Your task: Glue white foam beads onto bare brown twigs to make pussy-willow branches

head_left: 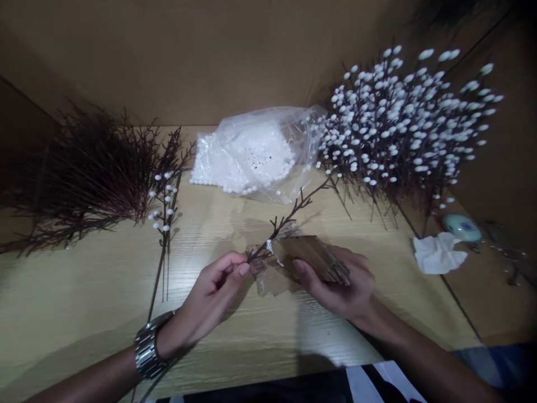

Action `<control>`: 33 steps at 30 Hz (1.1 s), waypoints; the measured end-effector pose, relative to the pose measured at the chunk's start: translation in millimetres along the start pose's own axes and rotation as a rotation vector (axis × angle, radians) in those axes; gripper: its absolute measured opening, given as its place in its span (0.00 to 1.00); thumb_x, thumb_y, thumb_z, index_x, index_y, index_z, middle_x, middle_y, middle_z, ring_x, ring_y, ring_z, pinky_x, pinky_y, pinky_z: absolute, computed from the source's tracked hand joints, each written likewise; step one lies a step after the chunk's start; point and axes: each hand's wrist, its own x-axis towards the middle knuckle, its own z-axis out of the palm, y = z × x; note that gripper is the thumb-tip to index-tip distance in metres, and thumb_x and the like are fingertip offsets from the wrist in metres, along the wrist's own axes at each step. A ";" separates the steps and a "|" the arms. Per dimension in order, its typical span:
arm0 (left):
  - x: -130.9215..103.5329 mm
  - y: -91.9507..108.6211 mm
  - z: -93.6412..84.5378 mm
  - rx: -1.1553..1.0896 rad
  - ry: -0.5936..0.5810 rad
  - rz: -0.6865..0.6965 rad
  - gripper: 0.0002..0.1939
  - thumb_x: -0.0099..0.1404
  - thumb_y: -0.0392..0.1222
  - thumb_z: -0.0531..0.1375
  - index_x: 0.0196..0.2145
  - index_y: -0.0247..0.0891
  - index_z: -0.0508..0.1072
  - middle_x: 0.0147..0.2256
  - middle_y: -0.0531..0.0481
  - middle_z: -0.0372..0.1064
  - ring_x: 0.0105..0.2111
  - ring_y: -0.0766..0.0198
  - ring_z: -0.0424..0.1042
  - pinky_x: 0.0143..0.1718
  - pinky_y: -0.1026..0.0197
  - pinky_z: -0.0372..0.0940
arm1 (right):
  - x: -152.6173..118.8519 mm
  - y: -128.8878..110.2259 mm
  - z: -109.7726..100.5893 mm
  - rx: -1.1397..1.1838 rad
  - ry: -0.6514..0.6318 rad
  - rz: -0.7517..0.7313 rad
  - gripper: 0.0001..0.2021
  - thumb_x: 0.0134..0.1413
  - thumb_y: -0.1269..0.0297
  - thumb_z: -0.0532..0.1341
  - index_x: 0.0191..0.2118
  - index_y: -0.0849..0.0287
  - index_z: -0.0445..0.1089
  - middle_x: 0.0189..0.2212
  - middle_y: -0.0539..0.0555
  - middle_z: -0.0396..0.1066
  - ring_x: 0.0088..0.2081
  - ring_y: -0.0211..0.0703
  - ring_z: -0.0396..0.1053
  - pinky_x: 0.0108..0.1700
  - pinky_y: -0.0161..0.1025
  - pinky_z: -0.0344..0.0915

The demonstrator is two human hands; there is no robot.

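Observation:
Between its thumb and fingers my left hand [229, 280] pinches the lower stem of a bare brown artificial twig [289, 215], which slants up to the right. My right hand [342, 280] is closed around a brown block [312, 257] that looks like layered cardboard. White, glue-like stuff [269, 245] shows at the block's left edge, against the twig; whether it sits on both cannot be told. Below them lies a ragged, stained brown scrap [271, 280] on the table. Farther back rests a clear plastic bag [251, 154] of small white beads.
A heap of bare dark twigs [96, 168] lies at the left. Beside it are a few stems with white berries [163, 204]. Many white-tipped stems [406, 123] are piled at the back right, near a crumpled tissue [438, 253] and a pale green rounded object [461, 227].

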 end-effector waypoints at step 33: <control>0.3 -4.7 -1.4 -0.049 -0.033 0.017 0.13 0.74 0.52 0.54 0.37 0.41 0.70 0.19 0.62 0.48 0.19 0.70 0.46 0.18 0.69 0.46 | -1.7 1.7 0.1 -0.027 0.054 -0.055 0.13 0.53 0.77 0.65 0.26 0.56 0.61 0.20 0.43 0.64 0.19 0.32 0.63 0.20 0.31 0.60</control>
